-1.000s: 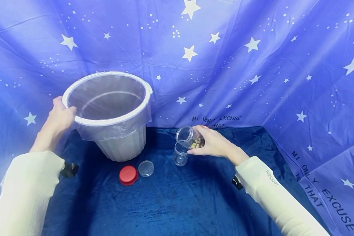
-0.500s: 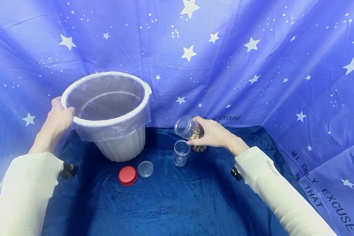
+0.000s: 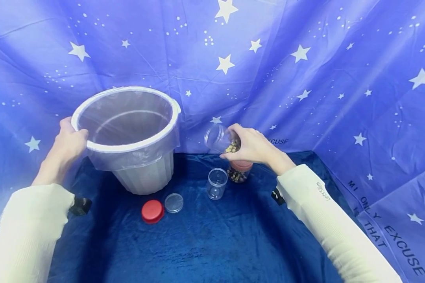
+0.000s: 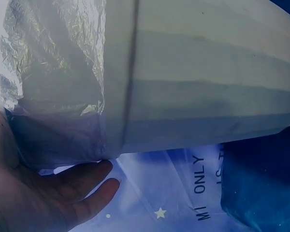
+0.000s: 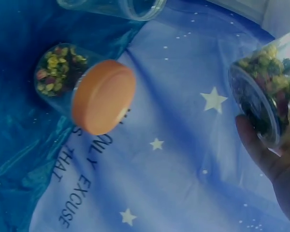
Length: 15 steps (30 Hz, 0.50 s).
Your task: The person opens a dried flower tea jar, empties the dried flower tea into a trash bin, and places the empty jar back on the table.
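My left hand (image 3: pixel 68 142) grips the near-left rim of a white trash bin (image 3: pixel 146 173) lined with a clear plastic bag (image 3: pixel 134 155). In the left wrist view, its fingers (image 4: pixel 94 193) lie outside the bin wall. My right hand (image 3: pixel 256 147) holds a clear jar (image 3: pixel 216 137) raised and tilted, its open mouth facing left toward the bin. Dried flower bits (image 5: pixel 268 72), yellow, green and reddish, sit in that jar. Below it stand an open clear jar (image 3: pixel 217 184) with nothing in it and another jar of dried bits (image 3: pixel 238 175) under an orange-red lid (image 5: pixel 106 99).
A red lid (image 3: pixel 152 211) and a clear round lid (image 3: pixel 174 203) lie side by side in front of the bin. Dark blue cloth (image 3: pixel 198 243) covers the table. A purple-blue star-print curtain (image 3: pixel 198 51) hangs close behind and at both sides.
My right hand has lifted the jar of dried flowers up and slightly left, away from the clear jar, uncovering the lidded jar behind. My left hand keeps its hold on the bin rim.
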Motion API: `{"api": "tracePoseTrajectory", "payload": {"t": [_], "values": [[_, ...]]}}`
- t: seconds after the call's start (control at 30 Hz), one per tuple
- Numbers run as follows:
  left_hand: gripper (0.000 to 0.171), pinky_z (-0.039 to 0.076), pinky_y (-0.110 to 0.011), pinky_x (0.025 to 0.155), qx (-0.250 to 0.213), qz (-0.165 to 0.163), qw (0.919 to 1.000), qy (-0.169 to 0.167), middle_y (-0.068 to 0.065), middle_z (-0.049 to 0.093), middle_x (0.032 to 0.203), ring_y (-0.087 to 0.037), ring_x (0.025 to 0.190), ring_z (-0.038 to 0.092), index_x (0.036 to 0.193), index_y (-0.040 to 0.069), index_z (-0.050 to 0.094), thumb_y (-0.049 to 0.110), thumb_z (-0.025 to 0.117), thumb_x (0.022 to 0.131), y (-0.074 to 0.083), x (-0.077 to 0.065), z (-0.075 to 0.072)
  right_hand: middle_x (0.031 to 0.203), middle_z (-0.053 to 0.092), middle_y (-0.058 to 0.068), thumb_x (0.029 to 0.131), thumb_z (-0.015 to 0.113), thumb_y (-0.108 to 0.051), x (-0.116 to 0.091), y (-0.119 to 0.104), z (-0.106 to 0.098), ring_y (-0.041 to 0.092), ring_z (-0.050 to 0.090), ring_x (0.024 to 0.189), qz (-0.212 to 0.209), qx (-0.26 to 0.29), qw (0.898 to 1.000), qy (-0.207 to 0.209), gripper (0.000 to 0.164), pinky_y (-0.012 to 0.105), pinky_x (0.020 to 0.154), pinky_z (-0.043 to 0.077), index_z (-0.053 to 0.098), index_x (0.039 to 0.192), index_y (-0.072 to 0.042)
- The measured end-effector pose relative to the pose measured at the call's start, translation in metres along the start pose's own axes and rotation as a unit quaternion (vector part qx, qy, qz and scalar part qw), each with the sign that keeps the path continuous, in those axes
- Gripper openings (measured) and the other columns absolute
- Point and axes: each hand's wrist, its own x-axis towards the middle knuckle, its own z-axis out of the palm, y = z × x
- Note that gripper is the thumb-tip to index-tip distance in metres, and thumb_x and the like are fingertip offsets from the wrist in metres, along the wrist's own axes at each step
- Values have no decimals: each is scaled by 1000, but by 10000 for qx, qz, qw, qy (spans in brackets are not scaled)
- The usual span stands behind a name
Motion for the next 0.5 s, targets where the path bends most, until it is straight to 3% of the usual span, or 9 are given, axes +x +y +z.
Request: {"api": "tracePoseTrajectory", "payload": {"t": [0.3, 0.5], "values": [[70, 22, -67, 111, 50, 87, 9999, 29, -44, 28, 146, -57, 137, 27, 153, -1, -10, 26, 25, 99, 1, -1, 0, 104, 66, 5, 70, 79, -45, 9, -14, -9, 23, 62, 81, -41, -118, 9994, 313, 76, 41, 71, 49, 44, 131, -18], [70, 21, -67, 112, -31, 112, 9999, 19, -44, 26, 147, -57, 139, 26, 153, -1, -10, 25, 25, 99, 2, -1, 1, 109, 63, 4, 66, 78, -38, 16, -23, -18, 22, 60, 85, -148, -277, 9993, 225, 77, 41, 73, 50, 45, 131, -14]]}}
